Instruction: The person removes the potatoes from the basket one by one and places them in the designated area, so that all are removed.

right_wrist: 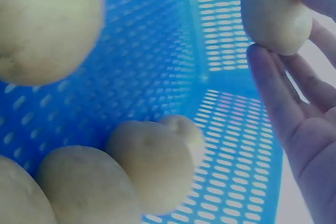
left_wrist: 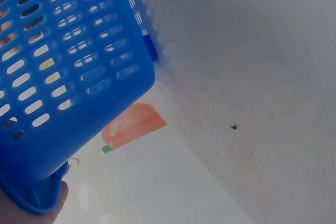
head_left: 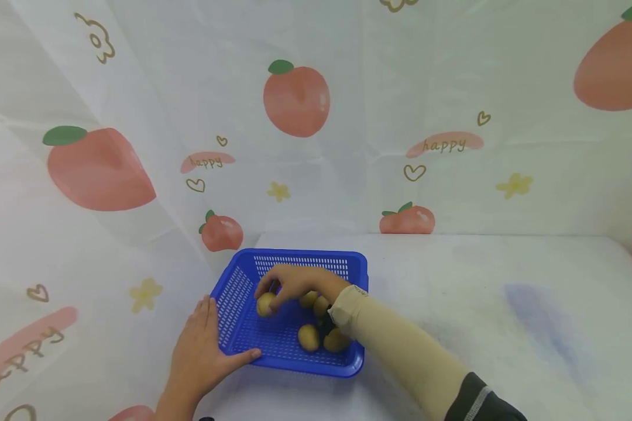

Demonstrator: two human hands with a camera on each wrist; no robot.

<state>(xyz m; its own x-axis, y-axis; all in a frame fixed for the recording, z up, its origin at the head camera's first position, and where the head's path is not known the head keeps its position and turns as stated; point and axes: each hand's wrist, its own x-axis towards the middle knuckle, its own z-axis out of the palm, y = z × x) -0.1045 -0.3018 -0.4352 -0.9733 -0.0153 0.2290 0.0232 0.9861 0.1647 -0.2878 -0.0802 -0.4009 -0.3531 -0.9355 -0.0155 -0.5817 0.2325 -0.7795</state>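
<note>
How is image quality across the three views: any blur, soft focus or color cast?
Head view: evenly lit and sharp, blue basket and right hand clear, soft shadows only. Left wrist view: basket wall fills the corner, its far edge blurred. Right wrist view: bluish cast, nearest potatoes out of focus, the held potato fairly crisp.

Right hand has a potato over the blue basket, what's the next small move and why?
Probably lift the potato straight up clear of the basket rim. The right hand already pinches it in its fingertips, above the basket floor, while the left hand rests against the basket's near corner, steadying it. Other potatoes lie close by, so a straight lift should avoid knocking them.
</note>
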